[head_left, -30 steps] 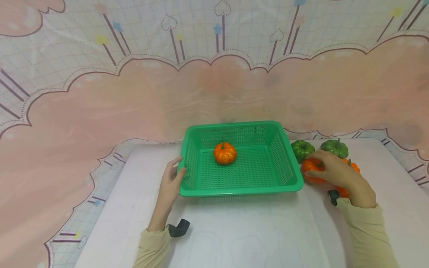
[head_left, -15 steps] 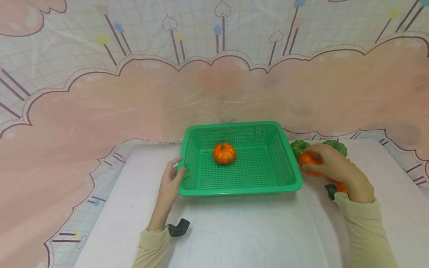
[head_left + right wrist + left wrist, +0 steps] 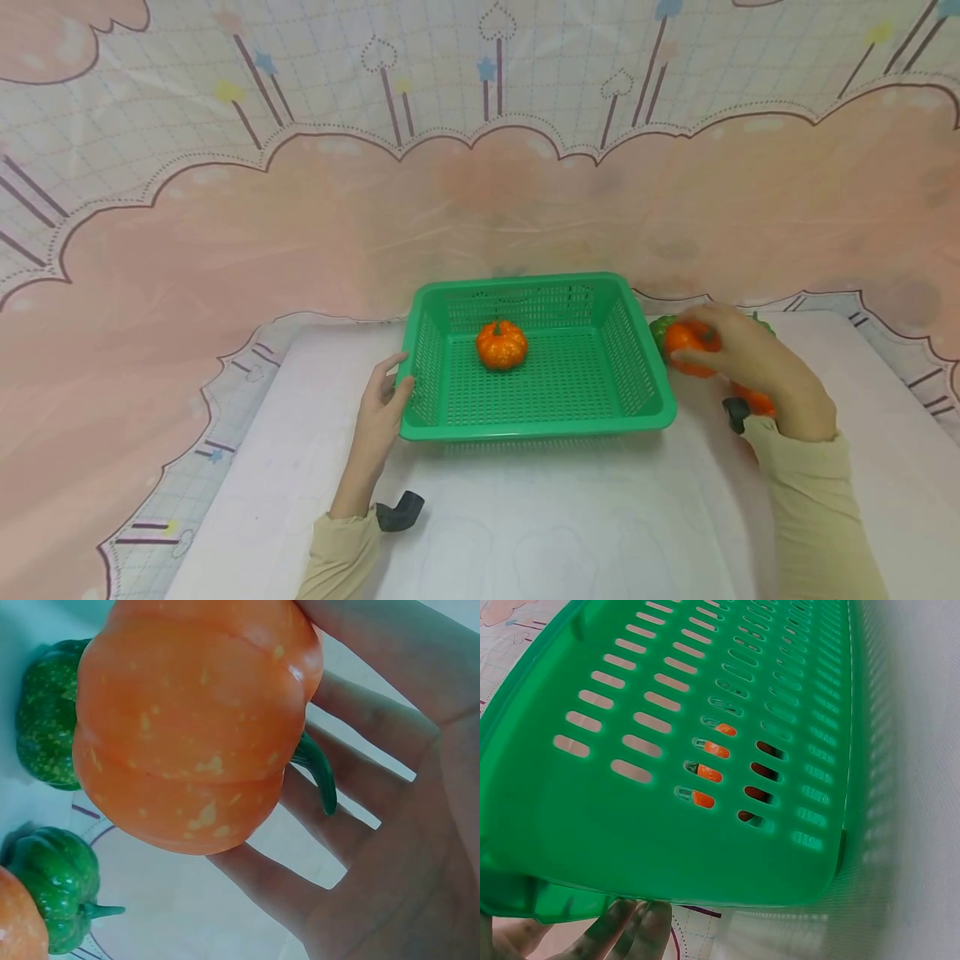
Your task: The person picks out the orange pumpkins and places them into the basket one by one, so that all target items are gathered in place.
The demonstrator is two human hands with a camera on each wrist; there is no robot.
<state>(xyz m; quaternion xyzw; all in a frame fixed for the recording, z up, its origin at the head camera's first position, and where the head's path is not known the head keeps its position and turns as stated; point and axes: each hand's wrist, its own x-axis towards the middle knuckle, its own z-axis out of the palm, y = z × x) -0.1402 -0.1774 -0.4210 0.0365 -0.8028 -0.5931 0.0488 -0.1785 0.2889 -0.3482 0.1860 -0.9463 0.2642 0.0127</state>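
Note:
In the head view, my left hand [image 3: 381, 410] rests at the left rim of a green plastic basket [image 3: 525, 431], fingertips and thumb touching it. In the left wrist view its fingertips [image 3: 654, 919] lie against the basket's edge. My right hand [image 3: 738, 354] holds an orange toy pumpkin [image 3: 690, 348] just right of the basket, apparently lifted off the table. The right wrist view shows the held pumpkin [image 3: 187, 727] with its green stem toward my palm. Another orange pumpkin [image 3: 502, 345] sits inside the basket, left of its middle.
Two green pumpkins, one by the basket [image 3: 663, 330] and one farther right [image 3: 764, 323], are partly hidden by my right hand. Below that hand shows an orange-red pumpkin [image 3: 756, 402]. A patterned cloth [image 3: 480, 208] hangs behind the white table [image 3: 555, 533].
My right hand has raised the orange pumpkin from beside the others, shifting it slightly up and left in the view. The left hand and basket have stayed nearly still.

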